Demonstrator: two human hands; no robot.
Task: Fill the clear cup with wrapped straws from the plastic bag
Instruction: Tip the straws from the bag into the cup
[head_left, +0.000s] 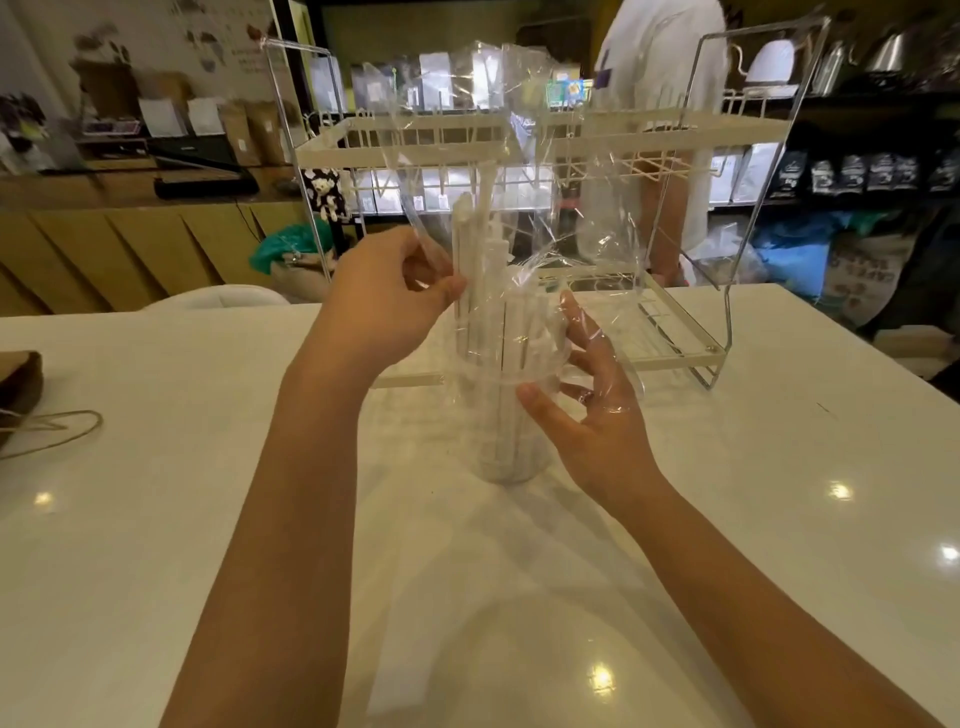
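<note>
A clear cup (506, 441) stands upright on the white table (208, 519) at the centre. Several white wrapped straws (480, 270) stand in it, still sheathed in the clear plastic bag (493, 114), which rises crumpled high above the cup. My left hand (387, 296) pinches the bag's left side by the straws, thumb and fingers curled on the film. My right hand (592, 415) is at the cup's right side with fingers spread; its thumb touches the cup near the rim, and the bag's film drapes over the fingers.
A cream two-tier wire rack (675, 156) with clear side panels stands just behind the cup. A brown paper bag with a string handle (21, 400) lies at the table's left edge. A person in a white shirt (660, 78) stands behind the rack.
</note>
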